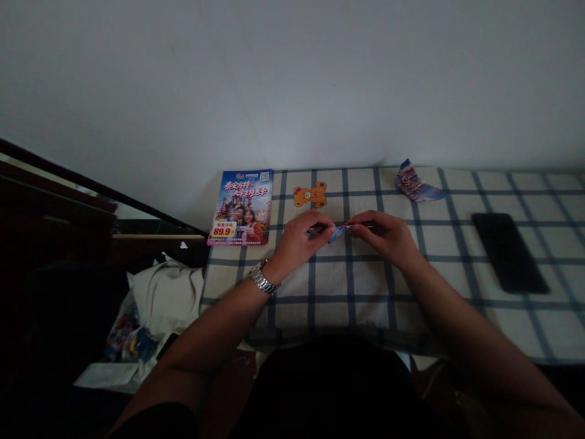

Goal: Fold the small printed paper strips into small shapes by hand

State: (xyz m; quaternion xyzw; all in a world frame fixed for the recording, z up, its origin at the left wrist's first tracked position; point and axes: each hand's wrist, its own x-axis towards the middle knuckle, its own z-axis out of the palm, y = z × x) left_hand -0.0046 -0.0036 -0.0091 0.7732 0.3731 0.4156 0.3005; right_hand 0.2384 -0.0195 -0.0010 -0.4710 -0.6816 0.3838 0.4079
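My left hand (pixel 299 239) and my right hand (pixel 384 235) meet over the checked tablecloth (pixel 356 280), both pinching a small folded piece of printed blue and white paper (pixel 339 231) between their fingertips. The paper stretches between the two hands just above the cloth. A metal watch (pixel 264 278) sits on my left wrist.
A colourful flyer (pixel 242 207) lies at the table's left far corner. An orange bear-shaped cutout (pixel 311 195) lies behind my hands. Another folded printed paper (pixel 414 182) rests near the wall. A black phone (pixel 509 251) lies to the right. Bags and clutter (pixel 150 311) sit on the floor at left.
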